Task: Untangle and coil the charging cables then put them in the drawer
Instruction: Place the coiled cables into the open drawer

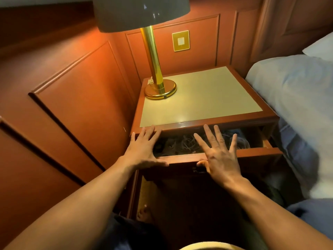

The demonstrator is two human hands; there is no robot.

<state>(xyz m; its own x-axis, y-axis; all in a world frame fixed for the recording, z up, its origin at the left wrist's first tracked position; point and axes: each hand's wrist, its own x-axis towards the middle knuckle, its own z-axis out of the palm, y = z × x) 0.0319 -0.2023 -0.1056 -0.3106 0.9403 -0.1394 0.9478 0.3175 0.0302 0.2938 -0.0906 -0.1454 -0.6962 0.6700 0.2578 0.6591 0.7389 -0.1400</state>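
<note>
The nightstand drawer point(255, 152) stands partly pulled out under the tabletop. Inside it lie pale coiled charging cables point(188, 143) in dim shadow, partly hidden by my hands. My left hand point(142, 150) is spread flat over the drawer's left end, fingertips touching the nightstand's front edge. My right hand point(219, 153) hovers over the drawer's front rail with fingers spread, and its thumb rests near the dark drawer handle point(198, 170). Neither hand holds anything.
A brass lamp point(158, 83) stands at the back left of the nightstand top point(207, 94). Wood-panelled wall runs along the left. A bed point(297, 105) with pale sheets and a pillow lies close on the right. A foot shows on the floor below.
</note>
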